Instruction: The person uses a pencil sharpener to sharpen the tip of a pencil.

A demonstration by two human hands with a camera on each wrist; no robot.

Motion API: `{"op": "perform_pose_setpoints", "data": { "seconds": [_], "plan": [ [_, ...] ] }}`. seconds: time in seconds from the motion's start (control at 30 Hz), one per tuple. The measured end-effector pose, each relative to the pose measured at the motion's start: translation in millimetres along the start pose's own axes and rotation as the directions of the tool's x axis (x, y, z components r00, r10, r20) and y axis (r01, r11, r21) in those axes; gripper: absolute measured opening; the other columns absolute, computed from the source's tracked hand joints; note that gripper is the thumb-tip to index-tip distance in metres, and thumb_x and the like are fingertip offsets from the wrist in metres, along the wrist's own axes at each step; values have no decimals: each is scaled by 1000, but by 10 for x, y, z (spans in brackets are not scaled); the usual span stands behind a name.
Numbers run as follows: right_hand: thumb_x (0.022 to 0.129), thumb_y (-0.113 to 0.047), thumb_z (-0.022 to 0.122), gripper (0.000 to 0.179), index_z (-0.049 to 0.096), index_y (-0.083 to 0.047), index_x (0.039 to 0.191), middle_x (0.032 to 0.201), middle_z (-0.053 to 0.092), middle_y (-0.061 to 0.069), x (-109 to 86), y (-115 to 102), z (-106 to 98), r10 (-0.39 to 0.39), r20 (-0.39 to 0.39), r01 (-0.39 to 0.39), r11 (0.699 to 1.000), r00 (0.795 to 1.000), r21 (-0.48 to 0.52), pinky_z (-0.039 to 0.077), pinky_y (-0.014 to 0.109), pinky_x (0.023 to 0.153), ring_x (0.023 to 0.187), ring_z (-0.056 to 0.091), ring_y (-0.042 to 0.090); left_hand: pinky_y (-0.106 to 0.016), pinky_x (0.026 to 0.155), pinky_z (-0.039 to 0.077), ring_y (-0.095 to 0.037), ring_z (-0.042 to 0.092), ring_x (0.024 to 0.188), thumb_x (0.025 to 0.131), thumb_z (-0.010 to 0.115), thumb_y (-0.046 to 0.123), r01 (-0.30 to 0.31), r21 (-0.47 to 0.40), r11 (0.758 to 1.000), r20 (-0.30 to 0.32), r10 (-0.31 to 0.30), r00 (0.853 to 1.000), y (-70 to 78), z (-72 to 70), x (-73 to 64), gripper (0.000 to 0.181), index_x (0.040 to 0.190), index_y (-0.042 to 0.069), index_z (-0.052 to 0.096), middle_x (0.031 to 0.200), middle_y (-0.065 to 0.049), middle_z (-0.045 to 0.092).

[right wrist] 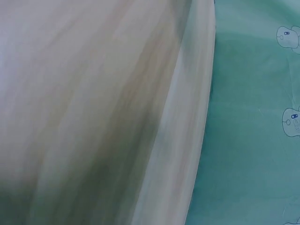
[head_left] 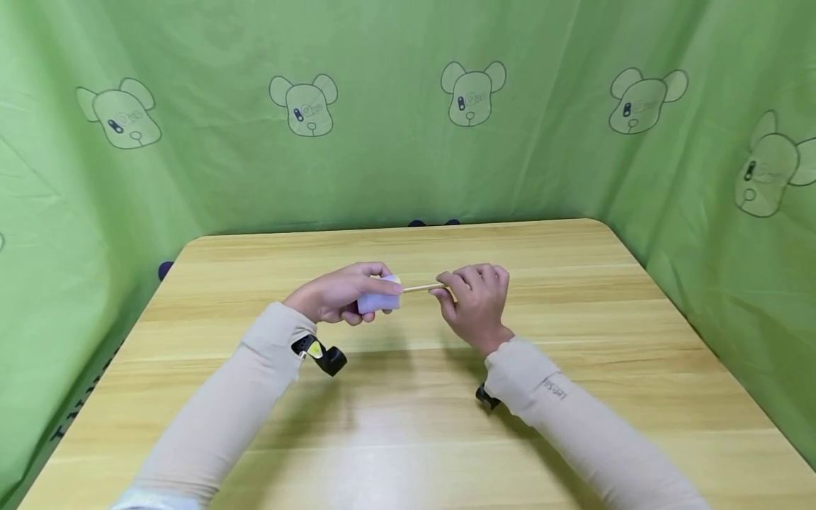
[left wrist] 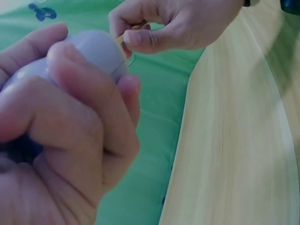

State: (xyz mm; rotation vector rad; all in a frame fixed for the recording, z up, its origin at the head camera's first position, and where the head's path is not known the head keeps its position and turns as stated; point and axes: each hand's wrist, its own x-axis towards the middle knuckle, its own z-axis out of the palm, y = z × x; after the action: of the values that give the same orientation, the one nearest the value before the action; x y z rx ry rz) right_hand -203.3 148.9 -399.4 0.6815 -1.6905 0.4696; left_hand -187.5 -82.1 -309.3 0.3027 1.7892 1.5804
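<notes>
My left hand (head_left: pixel 344 292) grips a small pale purple block (head_left: pixel 380 303) above the middle of the table, the thumb lying along its near side. In the left wrist view the block (left wrist: pixel 96 47) looks smooth and rounded, with curled fingers covering much of it. A thin yellow stick (head_left: pixel 421 287), pencil-like, runs from the block's right end to my right hand (head_left: pixel 478 301). Thumb and fingers of that hand pinch the stick's other end. Whether the stick enters the block or only touches it, I cannot tell. The right wrist view shows neither hand.
Below both hands spreads a light wooden table (head_left: pixel 408 425) with rounded far corners. Green curtains (head_left: pixel 382 170) printed with bear heads hang behind it and along both sides. A black strap (head_left: pixel 328 360) juts out from the left wrist.
</notes>
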Motion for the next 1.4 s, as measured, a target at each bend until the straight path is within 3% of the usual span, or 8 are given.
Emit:
{"op": "perform_pose_setpoints", "data": {
  "seconds": [0.33,0.53,0.63,0.8,0.87,0.93,1.2,1.4],
  "plan": [
    [98,-32,55,39,67,-16,65,52,46,-1,72,-4,-92,-143,45,145,988,989,-57,25,34,42,41,43,19,-22,42,32,-15,47,54,89,68,16,-42,102,994,-24,45,999,-89,1,32,28,105,7,47,85,-13,57],
    [99,-32,52,40,66,-17,64,49,46,-5,199,-32,-246,-76,349,85,996,934,-11,19,27,37,36,37,12,-24,44,31,-16,44,54,86,72,12,-115,196,974,-55,128,990,-137,33,33,31,103,5,48,79,-9,52],
    [97,-30,56,36,60,-20,62,47,38,-8,360,-28,-341,16,650,-69,996,759,56,18,25,36,38,29,8,-24,44,31,-17,44,54,84,74,13,-119,229,966,-73,140,987,-141,53,23,32,103,5,49,80,-9,52],
    [99,-21,54,34,60,-16,66,53,38,-6,718,48,-409,48,978,-528,847,202,68,26,24,43,46,30,8,-24,45,34,-17,47,57,83,76,14,-112,276,955,-64,135,989,-150,73,11,34,105,7,51,85,-11,53],
    [99,-19,55,30,67,-13,72,56,43,-4,812,75,-413,38,991,-576,816,129,44,29,25,46,47,33,9,-24,45,35,-17,47,57,83,76,15,-126,272,954,-62,148,987,-156,68,11,35,107,7,51,85,-11,53],
    [97,-22,60,22,72,-12,81,59,49,-4,853,79,-419,55,978,-530,845,201,62,33,26,47,49,38,10,-25,45,35,-18,47,57,84,75,14,-145,253,956,-71,168,983,-158,51,9,35,108,7,51,83,-11,53],
    [83,-22,78,17,74,-9,94,82,61,3,654,15,-427,-3,625,-140,974,780,178,44,36,60,67,57,18,-24,43,33,-17,48,56,87,71,18,-134,186,973,-97,154,983,-88,-22,-33,34,110,6,49,81,-11,55],
    [91,-18,68,12,74,-8,90,79,66,7,414,27,-329,-186,259,152,978,948,144,44,45,65,66,62,24,-23,42,30,-16,46,55,89,68,20,-115,164,980,-78,129,989,-11,-32,-80,33,112,6,48,87,-13,55]
  ]
}}
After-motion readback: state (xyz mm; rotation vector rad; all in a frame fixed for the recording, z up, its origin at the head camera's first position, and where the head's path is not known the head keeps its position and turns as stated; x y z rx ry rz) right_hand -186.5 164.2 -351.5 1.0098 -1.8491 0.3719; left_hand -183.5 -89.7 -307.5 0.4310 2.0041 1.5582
